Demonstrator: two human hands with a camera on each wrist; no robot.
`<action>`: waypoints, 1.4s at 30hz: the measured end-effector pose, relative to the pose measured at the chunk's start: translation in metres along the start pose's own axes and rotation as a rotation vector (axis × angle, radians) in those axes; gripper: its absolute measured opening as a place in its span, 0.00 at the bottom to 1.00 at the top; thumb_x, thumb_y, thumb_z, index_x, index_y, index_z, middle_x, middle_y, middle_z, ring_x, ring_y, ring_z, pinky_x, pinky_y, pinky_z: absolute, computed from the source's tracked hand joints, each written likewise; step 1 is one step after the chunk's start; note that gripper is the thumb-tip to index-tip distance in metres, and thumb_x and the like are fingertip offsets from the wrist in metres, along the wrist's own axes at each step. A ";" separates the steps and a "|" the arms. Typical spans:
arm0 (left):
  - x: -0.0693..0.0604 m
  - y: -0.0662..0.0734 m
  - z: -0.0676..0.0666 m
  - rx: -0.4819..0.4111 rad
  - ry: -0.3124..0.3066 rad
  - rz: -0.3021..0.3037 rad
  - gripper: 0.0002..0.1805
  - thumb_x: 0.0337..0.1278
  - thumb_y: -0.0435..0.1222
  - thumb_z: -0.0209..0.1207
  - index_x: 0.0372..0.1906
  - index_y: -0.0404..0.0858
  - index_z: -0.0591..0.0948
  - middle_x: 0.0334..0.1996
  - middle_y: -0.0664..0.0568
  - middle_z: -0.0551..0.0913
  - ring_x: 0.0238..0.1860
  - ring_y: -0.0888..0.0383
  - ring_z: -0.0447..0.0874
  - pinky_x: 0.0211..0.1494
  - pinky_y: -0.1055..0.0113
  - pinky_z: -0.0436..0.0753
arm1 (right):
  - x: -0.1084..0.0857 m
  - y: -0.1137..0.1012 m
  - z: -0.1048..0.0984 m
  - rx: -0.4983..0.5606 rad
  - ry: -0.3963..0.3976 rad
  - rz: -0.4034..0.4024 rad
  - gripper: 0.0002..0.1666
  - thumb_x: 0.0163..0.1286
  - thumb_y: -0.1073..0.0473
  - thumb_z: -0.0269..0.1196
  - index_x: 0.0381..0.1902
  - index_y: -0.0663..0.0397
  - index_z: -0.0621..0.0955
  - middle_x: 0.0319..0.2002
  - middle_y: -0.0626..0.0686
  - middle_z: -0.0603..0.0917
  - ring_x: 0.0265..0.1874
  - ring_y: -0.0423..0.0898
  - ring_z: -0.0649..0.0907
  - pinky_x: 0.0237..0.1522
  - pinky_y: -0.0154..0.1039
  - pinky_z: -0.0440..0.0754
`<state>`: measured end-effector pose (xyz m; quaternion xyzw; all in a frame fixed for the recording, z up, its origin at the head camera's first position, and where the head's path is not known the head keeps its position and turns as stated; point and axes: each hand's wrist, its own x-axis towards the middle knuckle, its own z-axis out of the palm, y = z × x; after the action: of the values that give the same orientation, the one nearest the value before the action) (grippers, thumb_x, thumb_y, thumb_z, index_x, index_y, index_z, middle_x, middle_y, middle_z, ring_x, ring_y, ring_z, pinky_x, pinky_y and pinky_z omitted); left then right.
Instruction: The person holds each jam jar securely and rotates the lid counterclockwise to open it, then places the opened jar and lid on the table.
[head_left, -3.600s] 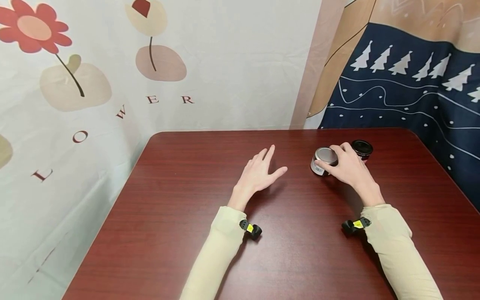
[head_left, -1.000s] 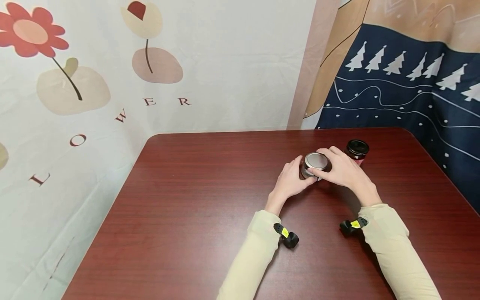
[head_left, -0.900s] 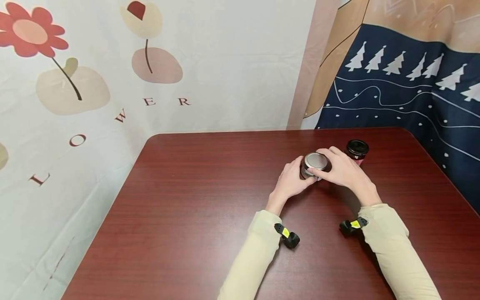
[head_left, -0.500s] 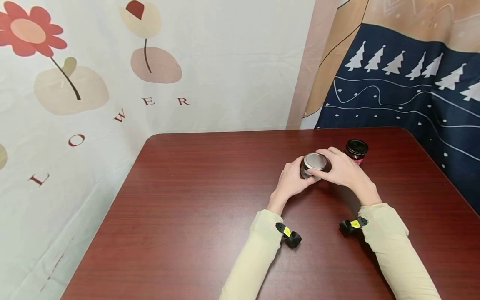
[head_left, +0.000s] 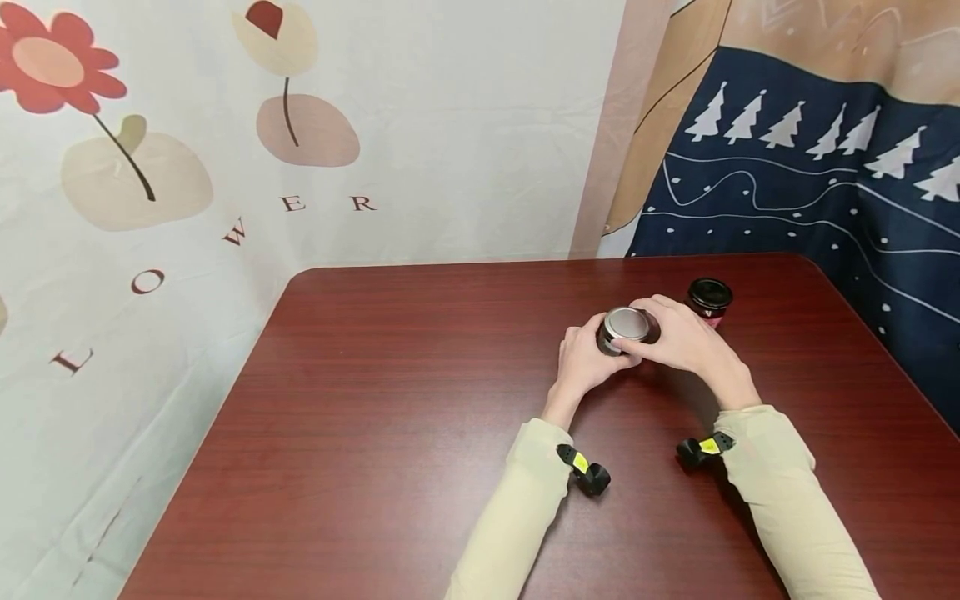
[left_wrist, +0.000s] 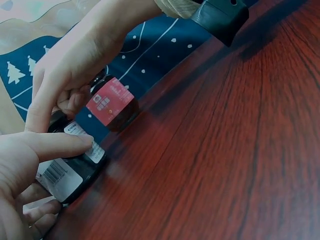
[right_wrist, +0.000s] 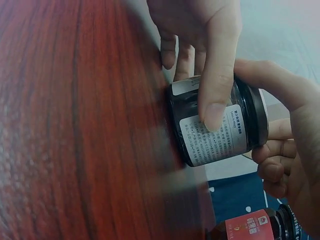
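I'd brace the jar (right_wrist: 227,137) upright, seemingly touching the table (head_left: 420,375), with my left grip (head_left: 585,358) curled round its body, and hold my right grip (head_left: 678,337), pinched on the lid (head_left: 627,323), level against slipping.

Bright, even light fills the head view, with a soft sheen on the table (head_left: 360,475); both wrist views are dimmer (the left bluish), though print on the jar (right_wrist: 225,142) looks fairly crisp.

My jar (right_wrist: 227,137) is black, white-labelled; below it, the table (head_left: 375,417) is grained red-brown; beyond it, navy cloth (head_left: 802,192) bears white trees (head_left: 783,127).
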<state>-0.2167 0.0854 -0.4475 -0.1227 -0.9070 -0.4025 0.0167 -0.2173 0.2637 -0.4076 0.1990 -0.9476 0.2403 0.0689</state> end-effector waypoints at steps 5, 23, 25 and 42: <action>0.000 -0.001 0.001 -0.012 0.035 -0.012 0.40 0.38 0.54 0.79 0.62 0.50 0.81 0.51 0.57 0.86 0.53 0.53 0.78 0.55 0.62 0.77 | 0.001 -0.002 0.000 -0.013 0.019 -0.007 0.32 0.60 0.42 0.73 0.51 0.60 0.83 0.39 0.55 0.83 0.40 0.50 0.80 0.43 0.51 0.82; -0.001 0.001 0.005 0.026 0.072 0.018 0.39 0.37 0.55 0.78 0.59 0.46 0.82 0.50 0.56 0.86 0.51 0.54 0.80 0.55 0.62 0.78 | -0.002 -0.004 0.002 -0.016 0.080 -0.039 0.29 0.57 0.44 0.75 0.48 0.59 0.85 0.35 0.53 0.82 0.35 0.48 0.80 0.39 0.49 0.81; -0.001 0.001 0.005 0.006 0.063 0.023 0.39 0.38 0.55 0.78 0.60 0.46 0.81 0.52 0.56 0.86 0.53 0.54 0.80 0.57 0.61 0.77 | -0.002 -0.004 0.002 -0.014 0.095 -0.038 0.28 0.56 0.44 0.75 0.47 0.58 0.85 0.34 0.52 0.82 0.35 0.48 0.80 0.40 0.50 0.82; -0.001 0.002 -0.002 -0.233 0.046 0.101 0.44 0.36 0.49 0.82 0.64 0.44 0.79 0.56 0.53 0.82 0.58 0.58 0.77 0.61 0.66 0.75 | -0.002 -0.009 -0.009 -0.017 0.189 -0.075 0.27 0.55 0.48 0.75 0.46 0.61 0.85 0.33 0.53 0.82 0.33 0.47 0.79 0.35 0.48 0.81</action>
<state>-0.2149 0.0853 -0.4446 -0.1602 -0.8462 -0.5064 0.0432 -0.2114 0.2615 -0.3966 0.2102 -0.9308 0.2472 0.1684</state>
